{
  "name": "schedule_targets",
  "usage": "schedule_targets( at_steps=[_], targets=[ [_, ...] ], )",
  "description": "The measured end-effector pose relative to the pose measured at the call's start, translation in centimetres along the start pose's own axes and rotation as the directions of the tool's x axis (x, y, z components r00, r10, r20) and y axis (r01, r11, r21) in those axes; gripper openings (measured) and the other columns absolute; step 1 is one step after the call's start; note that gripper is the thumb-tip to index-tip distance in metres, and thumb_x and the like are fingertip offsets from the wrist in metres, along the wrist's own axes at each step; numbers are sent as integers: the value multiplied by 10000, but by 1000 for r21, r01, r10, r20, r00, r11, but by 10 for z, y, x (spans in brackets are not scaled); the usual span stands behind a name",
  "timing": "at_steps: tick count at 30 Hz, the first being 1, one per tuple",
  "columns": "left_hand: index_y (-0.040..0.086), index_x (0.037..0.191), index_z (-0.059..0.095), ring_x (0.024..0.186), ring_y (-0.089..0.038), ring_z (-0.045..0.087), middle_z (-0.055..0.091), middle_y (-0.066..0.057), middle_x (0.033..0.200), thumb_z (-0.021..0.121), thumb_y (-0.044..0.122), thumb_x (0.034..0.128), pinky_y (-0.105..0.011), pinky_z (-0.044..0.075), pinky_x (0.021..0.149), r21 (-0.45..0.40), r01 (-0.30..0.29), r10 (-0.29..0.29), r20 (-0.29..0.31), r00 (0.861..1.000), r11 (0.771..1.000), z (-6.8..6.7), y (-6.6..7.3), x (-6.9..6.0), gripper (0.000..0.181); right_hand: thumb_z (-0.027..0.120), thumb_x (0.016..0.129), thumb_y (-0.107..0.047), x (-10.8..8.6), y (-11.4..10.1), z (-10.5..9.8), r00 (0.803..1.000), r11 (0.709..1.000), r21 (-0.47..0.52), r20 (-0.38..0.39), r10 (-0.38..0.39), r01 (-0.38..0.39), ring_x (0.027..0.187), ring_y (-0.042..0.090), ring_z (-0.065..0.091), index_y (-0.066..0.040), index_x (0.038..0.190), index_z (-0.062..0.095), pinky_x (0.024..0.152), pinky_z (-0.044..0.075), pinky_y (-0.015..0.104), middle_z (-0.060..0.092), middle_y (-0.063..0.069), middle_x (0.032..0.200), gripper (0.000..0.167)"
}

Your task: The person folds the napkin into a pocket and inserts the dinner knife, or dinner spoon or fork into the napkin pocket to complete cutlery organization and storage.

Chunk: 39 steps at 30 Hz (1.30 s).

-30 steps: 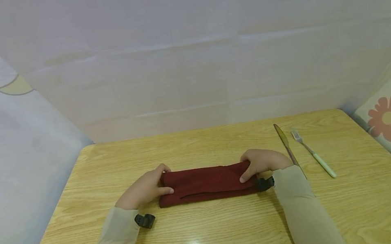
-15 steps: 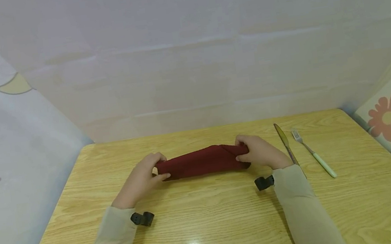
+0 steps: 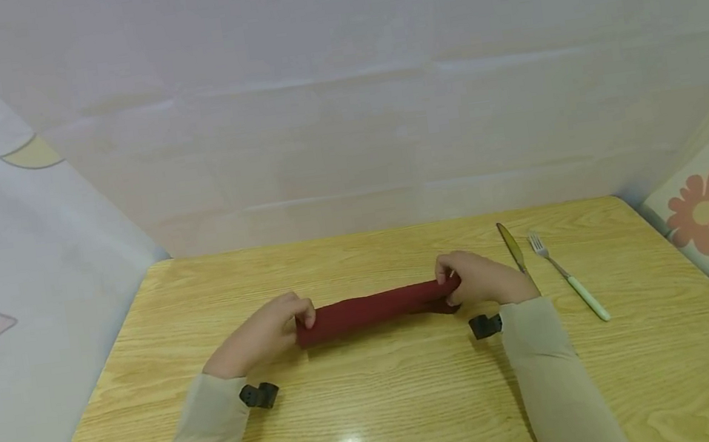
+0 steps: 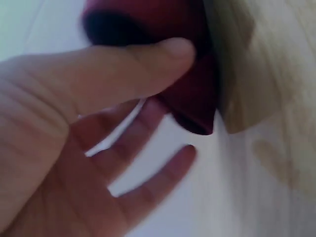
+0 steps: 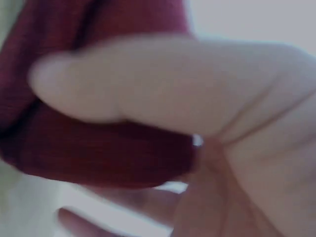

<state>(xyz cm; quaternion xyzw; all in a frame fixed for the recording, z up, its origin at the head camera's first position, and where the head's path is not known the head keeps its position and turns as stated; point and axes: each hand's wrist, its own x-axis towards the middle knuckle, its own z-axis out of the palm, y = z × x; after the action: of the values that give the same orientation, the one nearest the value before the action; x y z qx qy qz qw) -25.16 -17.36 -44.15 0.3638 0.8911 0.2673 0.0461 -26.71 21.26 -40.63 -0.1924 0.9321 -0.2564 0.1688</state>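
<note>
A folded dark red cloth (image 3: 369,311) stretches between both hands in the head view, seen as a narrow, slightly slanting band. At its left end my left hand (image 3: 262,335) pinches it; the left wrist view has the thumb (image 4: 163,59) pressed on the cloth (image 4: 195,96) and some fingers spread apart from it. My right hand (image 3: 486,280) grips the other end, where a fold gapes a little. In the right wrist view the thumb (image 5: 123,81) lies across the cloth (image 5: 98,155), with fingers behind it.
A table knife (image 3: 511,245) lies right of the cloth, partly hidden behind the right hand and sleeve. Beside it is a fork (image 3: 570,278) with a pale green handle. The wooden table (image 3: 379,404) meets a pale backdrop (image 3: 344,140) at its far edge.
The cloth first lay broad and flat, then was lifted and tipped up away from me. Now it shows as a narrower band, lower on the left, and the left fingers have curled over its end.
</note>
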Motion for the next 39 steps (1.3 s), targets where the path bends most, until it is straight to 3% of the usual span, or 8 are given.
schedule_targets(
  at_steps=[3, 6, 11, 15, 19, 27, 33, 39],
  targets=[
    [178, 884, 647, 846, -148, 530, 574, 41, 908, 524, -158, 883, -329, 484, 767, -4, 34, -34, 71, 997, 999, -3, 3, -2, 358, 817, 844, -91, -8, -7, -4, 993, 994, 64, 77, 88, -93, 835, 222, 511, -91, 976, 627, 716, 453, 362, 597, 69, 1091, 231],
    [172, 865, 671, 804, -117, 505, 569, 39, 902, 495, -106, 929, -311, 471, 725, -13, 99, -97, 119, 988, 995, -5, 7, -2, 335, 822, 858, -179, -14, -16, -5, 982, 986, 62, 114, 150, -158, 850, 208, 532, -106, 962, 675, 720, 470, 359, 617, 41, 1057, 193],
    [148, 926, 673, 797, -139, 508, 557, 19, 936, 565, -22, 973, -309, 475, 709, 47, 88, -91, 79, 993, 995, -2, 14, 2, 208, 763, 913, -171, -18, -31, -4, 984, 987, -6, 72, 162, -162, 823, 198, 544, -112, 926, 656, 713, 467, 358, 630, 9, 946, 122],
    [141, 1100, 688, 1026, -221, 599, 606, -28, 1136, 650, 41, 973, -391, 527, 878, 98, 49, -54, 51, 997, 994, 3, 16, 5, 167, 756, 908, -120, -17, -38, 0, 987, 989, -10, 74, 146, -146, 779, 199, 528, -102, 910, 625, 682, 449, 351, 605, 19, 908, 132],
    [135, 1227, 670, 1205, -292, 577, 596, -79, 1277, 670, 74, 977, -463, 496, 995, 95, 44, -52, 82, 995, 994, 8, 17, 6, 258, 770, 885, -81, -11, -37, 9, 983, 988, -6, 103, 153, -153, 690, 175, 493, -99, 864, 615, 625, 432, 323, 593, 23, 853, 157],
    [138, 1226, 674, 1198, -277, 584, 582, -72, 1286, 689, 78, 967, -445, 506, 983, 84, 69, -77, 98, 992, 994, 11, 18, 6, 266, 771, 882, -83, -8, -40, 17, 973, 977, 22, 104, 208, -212, 553, 176, 471, -77, 870, 596, 557, 473, 335, 578, 49, 836, 175],
    [125, 1253, 660, 1218, -281, 573, 573, -83, 1315, 685, 89, 972, -453, 497, 998, 90, 80, -88, 95, 991, 993, 13, 18, 6, 284, 822, 854, -145, -11, -55, 19, 975, 979, -18, 91, 203, -202, 674, 180, 498, -75, 914, 598, 608, 440, 328, 574, 29, 863, 243],
    [117, 1293, 646, 1274, -329, 551, 574, -129, 1364, 662, 101, 989, -489, 468, 1038, 104, 101, -113, 110, 988, 989, 14, 18, 6, 305, 798, 846, -42, -13, -69, 27, 965, 969, 105, 162, 207, -225, 524, 154, 368, -52, 858, 552, 478, 338, 283, 489, 34, 687, 246]
  ],
)
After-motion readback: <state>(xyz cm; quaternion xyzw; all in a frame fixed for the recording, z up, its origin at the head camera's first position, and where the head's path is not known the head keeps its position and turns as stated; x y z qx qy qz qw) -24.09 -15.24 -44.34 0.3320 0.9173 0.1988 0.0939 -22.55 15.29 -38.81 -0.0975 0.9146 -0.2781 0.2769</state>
